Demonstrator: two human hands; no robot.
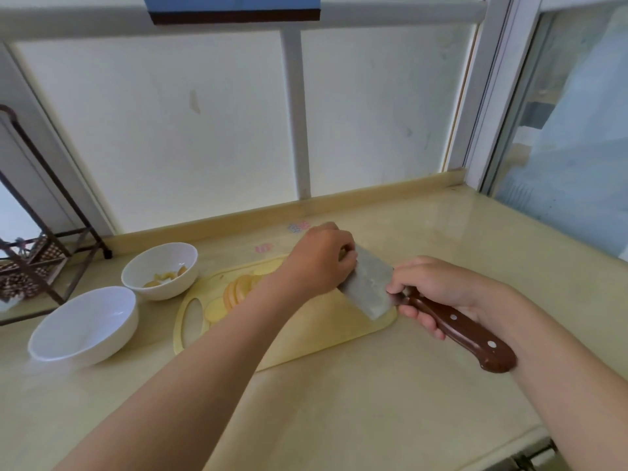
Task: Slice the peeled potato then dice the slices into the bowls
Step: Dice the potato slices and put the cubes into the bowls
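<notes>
The peeled yellow potato [342, 255] sat on the pale yellow plastic cutting board [306, 338], mostly hidden under our left grip [317, 263], whose curled fingers held it against the dull, flat steel cleaver [368, 287]. Our right grip [438, 290] wrapped its glossy brown riveted handle [458, 329]. Thin round slices [238, 290] fanned out nearby. Two smooth white bowls [85, 324] stood on the polished beige counter [373, 402].

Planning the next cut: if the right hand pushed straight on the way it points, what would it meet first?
Probably the left hand, curled over a yellow potato piece. The right hand holds a steel cleaver with brown wooden handle whose blade seems to touch it; depth unclear.
</notes>
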